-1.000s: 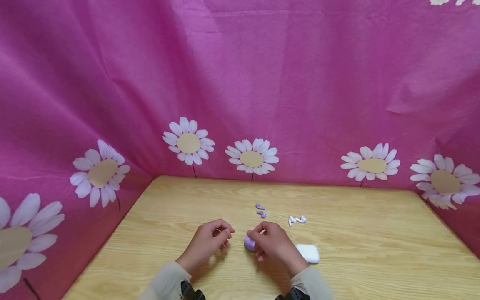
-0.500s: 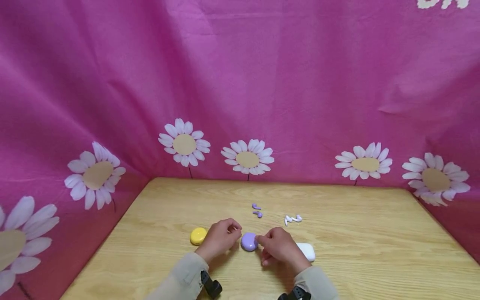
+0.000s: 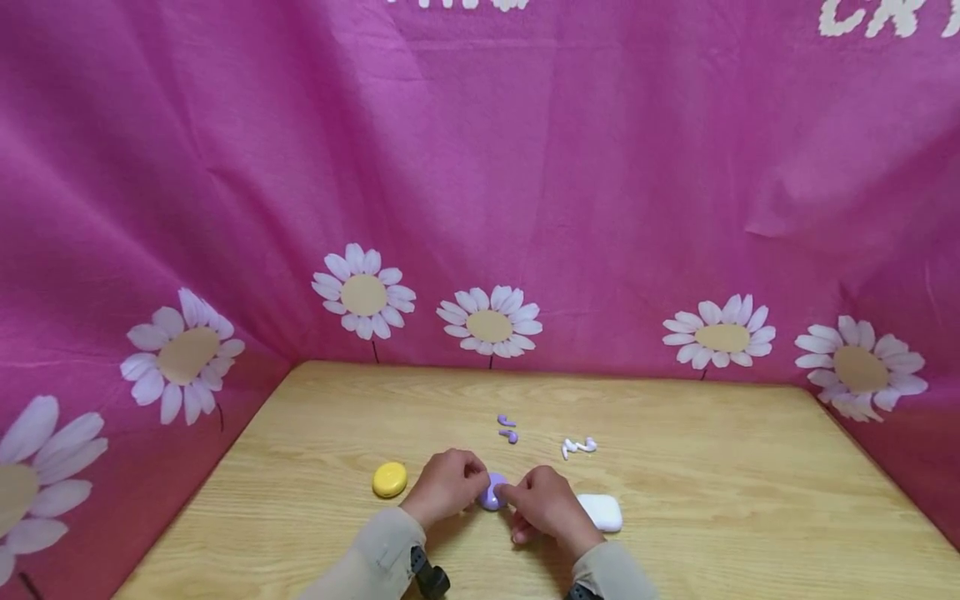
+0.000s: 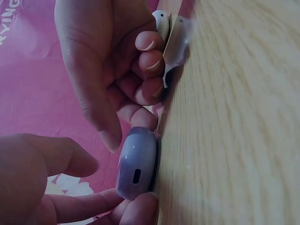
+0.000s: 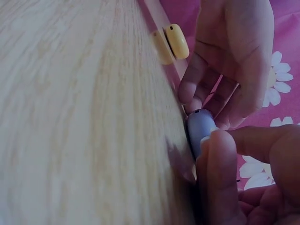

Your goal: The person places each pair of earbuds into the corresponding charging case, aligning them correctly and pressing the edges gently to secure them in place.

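Note:
A rounded purple earbud case (image 3: 492,502) lies on the wooden table between my two hands. My left hand (image 3: 447,485) touches its left end with the fingertips, and in the left wrist view the thumb stands apart from the case (image 4: 138,161). From the other side my right hand (image 3: 549,502) holds the right end between thumb and finger, partly covering the case (image 5: 200,126) in the right wrist view. Beyond the hands lie two purple earbuds, one (image 3: 506,421) behind the other (image 3: 510,436).
Left of my left hand sits a round yellow case (image 3: 390,480). A white earbud case (image 3: 602,512) rests beside my right hand, with white earbuds (image 3: 587,446) farther back. A pink curtain (image 3: 600,167) with daisies hangs behind the table (image 3: 712,467).
The purple case, tilted in my right fingers at first, now lies flat. My left hand has moved right to touch it, uncovering the yellow case. The head view has shifted slightly.

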A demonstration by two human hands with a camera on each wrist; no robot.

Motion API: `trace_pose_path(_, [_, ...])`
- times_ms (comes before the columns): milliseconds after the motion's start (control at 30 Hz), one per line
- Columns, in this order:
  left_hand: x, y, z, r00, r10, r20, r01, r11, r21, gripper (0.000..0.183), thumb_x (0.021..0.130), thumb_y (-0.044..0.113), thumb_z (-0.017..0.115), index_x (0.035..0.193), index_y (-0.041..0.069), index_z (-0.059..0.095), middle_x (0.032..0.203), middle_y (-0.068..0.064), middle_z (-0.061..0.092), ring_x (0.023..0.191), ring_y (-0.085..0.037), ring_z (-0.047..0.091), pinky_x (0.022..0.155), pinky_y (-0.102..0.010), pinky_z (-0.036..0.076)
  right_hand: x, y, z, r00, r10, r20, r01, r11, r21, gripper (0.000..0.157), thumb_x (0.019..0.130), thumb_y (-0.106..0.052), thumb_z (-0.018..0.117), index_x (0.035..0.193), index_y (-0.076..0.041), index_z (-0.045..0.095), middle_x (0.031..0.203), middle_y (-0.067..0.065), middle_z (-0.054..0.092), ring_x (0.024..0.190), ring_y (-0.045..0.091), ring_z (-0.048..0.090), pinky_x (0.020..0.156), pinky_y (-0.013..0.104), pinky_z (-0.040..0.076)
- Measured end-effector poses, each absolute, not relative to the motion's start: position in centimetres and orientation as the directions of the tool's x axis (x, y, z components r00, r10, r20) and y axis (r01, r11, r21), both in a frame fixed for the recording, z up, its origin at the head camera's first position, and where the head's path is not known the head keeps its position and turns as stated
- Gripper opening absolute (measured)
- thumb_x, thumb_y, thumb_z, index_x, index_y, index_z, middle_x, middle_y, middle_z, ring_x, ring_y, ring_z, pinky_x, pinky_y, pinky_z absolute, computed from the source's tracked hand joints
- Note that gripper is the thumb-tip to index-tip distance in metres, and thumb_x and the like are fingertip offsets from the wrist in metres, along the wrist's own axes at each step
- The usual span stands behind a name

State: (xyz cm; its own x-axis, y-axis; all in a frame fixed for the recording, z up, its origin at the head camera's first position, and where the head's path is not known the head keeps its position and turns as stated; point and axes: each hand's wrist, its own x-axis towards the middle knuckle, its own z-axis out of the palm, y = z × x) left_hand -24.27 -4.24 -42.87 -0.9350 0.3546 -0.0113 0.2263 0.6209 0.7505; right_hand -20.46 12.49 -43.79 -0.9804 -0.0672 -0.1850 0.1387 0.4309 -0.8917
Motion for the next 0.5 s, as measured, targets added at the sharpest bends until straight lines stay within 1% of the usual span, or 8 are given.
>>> trace_pose_path(233, [-24.52, -4.18, -43.18, -0.935, 0.352, 0.035, 0.263, 0.626, 0.734, 0.012, 0.083, 0.014, 0.061, 0.086, 0.006, 0.069, 0.07, 0.003, 0.06, 0.057, -0.01, 0.054, 0.051, -0.024, 0.045, -20.54, 12.2, -43.64, -0.98, -0.056, -0.189, 0.15, 0.408, -0.901, 0.027, 0.088, -0.021, 0.068, 0.073, 0.0, 0.059, 0.054, 0.003, 0.057, 0.039, 0.007, 0.056, 0.042, 0.022, 0.051])
trace_pose_path(400, [-24.37, -4.26, -43.17, -0.942, 0.335, 0.022, 0.242, 0.632, 0.736, 0.01, 0.084, 0.015, 0.061, 0.085, 0.008, 0.068, 0.071, 0.003, 0.059, 0.056, -0.01, 0.054, 0.053, -0.024, 0.045, -20.54, 12.05, -43.88, -0.987, -0.063, -0.149, 0.106, 0.44, -0.892, 0.028, 0.089, -0.021, 0.067, 0.071, -0.001, 0.06, 0.051, 0.001, 0.058, 0.038, 0.007, 0.056, 0.04, 0.019, 0.047])
trace_pose_path(500, [-24.2, -4.38, -43.25, -0.945, 0.328, 0.01, 0.225, 0.624, 0.748, 0.007, 0.085, 0.013, 0.062, 0.084, 0.009, 0.067, 0.071, 0.002, 0.058, 0.055, -0.011, 0.053, 0.053, -0.024, 0.044, -20.46, 11.92, -44.14, -0.989, -0.056, -0.135, 0.098, 0.427, -0.899, 0.028, 0.088, -0.021, 0.067, 0.07, -0.001, 0.06, 0.051, 0.001, 0.058, 0.038, 0.006, 0.055, 0.039, 0.019, 0.046])
